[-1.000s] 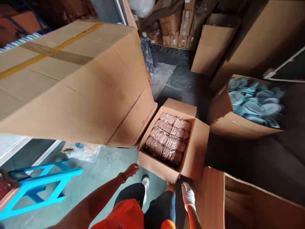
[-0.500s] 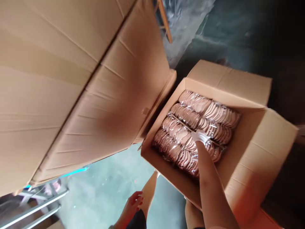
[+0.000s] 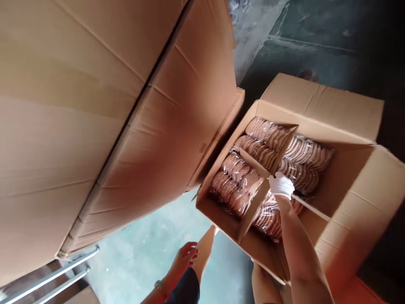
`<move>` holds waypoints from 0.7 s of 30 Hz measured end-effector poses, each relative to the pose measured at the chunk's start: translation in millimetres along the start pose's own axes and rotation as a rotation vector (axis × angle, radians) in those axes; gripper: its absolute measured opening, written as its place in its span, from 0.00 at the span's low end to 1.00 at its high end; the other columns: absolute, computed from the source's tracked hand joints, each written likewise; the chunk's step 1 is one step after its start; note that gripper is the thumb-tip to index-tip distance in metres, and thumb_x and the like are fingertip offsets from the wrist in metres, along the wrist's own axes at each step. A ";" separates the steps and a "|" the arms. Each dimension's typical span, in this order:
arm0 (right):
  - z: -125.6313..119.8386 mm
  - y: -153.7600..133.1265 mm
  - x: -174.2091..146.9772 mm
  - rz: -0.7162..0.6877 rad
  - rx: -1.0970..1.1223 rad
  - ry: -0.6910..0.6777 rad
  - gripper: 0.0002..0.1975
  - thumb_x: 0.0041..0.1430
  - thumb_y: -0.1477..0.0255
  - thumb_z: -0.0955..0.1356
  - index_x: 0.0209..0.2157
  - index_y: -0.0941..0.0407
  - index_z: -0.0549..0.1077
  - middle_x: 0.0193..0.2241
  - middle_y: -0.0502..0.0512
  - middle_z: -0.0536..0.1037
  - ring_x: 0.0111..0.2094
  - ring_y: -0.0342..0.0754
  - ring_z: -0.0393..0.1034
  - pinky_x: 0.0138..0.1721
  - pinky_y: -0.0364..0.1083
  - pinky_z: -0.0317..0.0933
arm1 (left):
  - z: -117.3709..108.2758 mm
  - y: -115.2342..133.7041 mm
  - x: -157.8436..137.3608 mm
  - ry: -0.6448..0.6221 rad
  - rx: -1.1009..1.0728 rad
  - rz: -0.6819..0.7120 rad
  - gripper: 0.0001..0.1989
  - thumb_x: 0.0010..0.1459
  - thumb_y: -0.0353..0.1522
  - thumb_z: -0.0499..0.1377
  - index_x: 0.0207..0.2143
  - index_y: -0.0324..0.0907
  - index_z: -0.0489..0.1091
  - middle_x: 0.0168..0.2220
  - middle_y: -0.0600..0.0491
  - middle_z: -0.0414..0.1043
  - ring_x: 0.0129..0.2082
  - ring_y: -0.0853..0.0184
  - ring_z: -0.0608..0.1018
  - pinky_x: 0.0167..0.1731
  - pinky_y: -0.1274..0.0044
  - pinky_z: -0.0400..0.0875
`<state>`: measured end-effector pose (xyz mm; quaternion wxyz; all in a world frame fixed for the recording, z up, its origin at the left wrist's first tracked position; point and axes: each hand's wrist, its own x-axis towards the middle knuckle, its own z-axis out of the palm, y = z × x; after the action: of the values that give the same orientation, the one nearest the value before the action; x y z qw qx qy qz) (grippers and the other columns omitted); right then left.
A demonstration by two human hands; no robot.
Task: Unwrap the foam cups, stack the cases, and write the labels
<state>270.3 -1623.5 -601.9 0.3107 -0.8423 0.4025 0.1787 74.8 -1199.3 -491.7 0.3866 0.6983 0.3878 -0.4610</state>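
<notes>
My right hand (image 3: 281, 185), in a white glove, is closed around the middle of a crossed cardboard divider (image 3: 255, 207). The divider stands partly raised inside an open cardboard box (image 3: 319, 120). Around it lie rows of flat, rounded, pinkish-brown pieces in clear plastic wrap (image 3: 238, 172), split by the divider panels. What exactly these pieces are, I cannot tell. My left hand (image 3: 186, 256) is bare and hangs above my leg, outside the box. Its fingers are loosely bent and apart, with nothing in them.
Large cardboard cartons (image 3: 177, 109) fill the left side, close against the open box. A metal frame with rails (image 3: 69, 268) is at the lower left. My legs stand on the greenish floor (image 3: 142, 245) beside the box. The box's flaps (image 3: 363, 198) spread outward.
My right hand has lifted the divider, so its panels now stick up between the wrapped rows. The view has shifted slightly. My left hand remains by my leg.
</notes>
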 end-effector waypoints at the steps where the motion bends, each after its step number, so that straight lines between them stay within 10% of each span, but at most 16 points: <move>1: -16.7 0.4 -12.1 -0.010 -0.003 0.021 0.19 0.57 0.57 0.67 0.29 0.60 0.74 0.25 0.59 0.73 0.30 0.49 0.69 0.33 0.47 0.56 | 6.6 9.1 -0.6 -0.008 0.010 0.016 0.30 0.39 0.58 0.61 0.41 0.52 0.72 0.42 0.46 0.78 0.47 0.49 0.80 0.43 0.63 0.75; 10: -131.0 32.7 -182.7 -0.047 1.076 0.152 0.24 0.48 0.48 0.71 0.32 0.55 0.70 0.33 0.53 0.78 0.36 0.49 0.71 0.45 0.49 0.66 | 132.7 155.4 -72.3 -0.177 0.208 0.894 0.44 0.56 0.53 0.61 0.68 0.41 0.54 0.66 0.38 0.61 0.67 0.50 0.63 0.66 0.59 0.59; 14: -194.8 87.5 -249.5 0.091 1.085 0.430 0.31 0.52 0.47 0.69 0.48 0.56 0.71 0.48 0.60 0.78 0.47 0.53 0.71 0.55 0.52 0.62 | 205.7 149.4 -148.1 -0.201 0.432 1.046 0.33 0.61 0.45 0.59 0.62 0.36 0.62 0.60 0.34 0.68 0.61 0.47 0.71 0.62 0.58 0.66; 21: -356.9 278.9 -421.4 0.573 0.768 0.861 0.20 0.47 0.54 0.72 0.35 0.55 0.76 0.34 0.57 0.76 0.37 0.55 0.70 0.39 0.52 0.64 | 313.2 100.1 -268.9 -0.967 0.550 0.929 0.32 0.62 0.42 0.60 0.66 0.43 0.59 0.46 0.45 0.76 0.38 0.65 0.79 0.39 0.74 0.76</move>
<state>-189.6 -1757.3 -210.3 0.3404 -0.5265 0.7357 -0.2563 -16.7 -1570.3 -306.1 0.4814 0.5811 -0.2933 -0.5870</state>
